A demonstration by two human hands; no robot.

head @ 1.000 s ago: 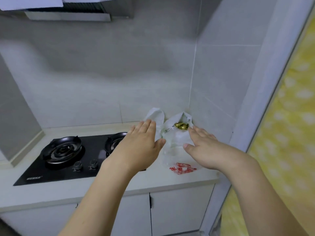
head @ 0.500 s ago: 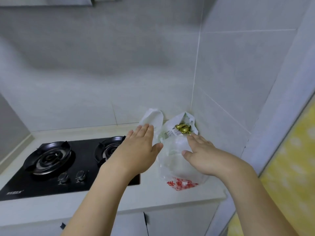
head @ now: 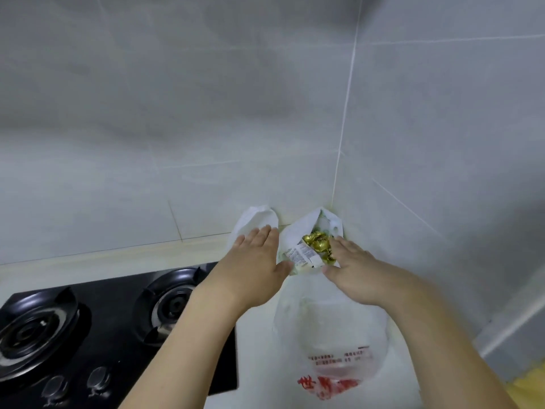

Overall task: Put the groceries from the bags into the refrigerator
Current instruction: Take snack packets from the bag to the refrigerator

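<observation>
**Both hands at the mouth of the grocery bag**

My left hand (head: pixel 253 267) is spread flat with the fingers straight and together, palm facing away from me, resting against the left side of the thin white plastic grocery bag with red print (head: pixel 330 335). My right hand (head: pixel 356 270) is just as flat and relaxed, its fingers lying on the right side of the bag's mouth and its thumb pointing inward toward my left thumb. Neither hand is curled round anything; both are wide and only touching the plastic.

The bag stands on the pale counter (head: pixel 132 258), directly below and between my two hands, pushed into the corner where the two grey tiled walls (head: pixel 206 113) meet. Its two handle loops stick up just beyond my fingertips, one past each hand. Between my hands, in the open mouth, lies a shiny gold foil packet (head: pixel 317 242), and just below it, near my left thumb, a white packet with a printed label (head: pixel 300 256). The rest of the contents show only as a blur through the plastic.

To the left of my left forearm, a black glass gas hob with two round burners (head: pixel 73 335) sits in the counter, its knobs nearest to me.
</observation>
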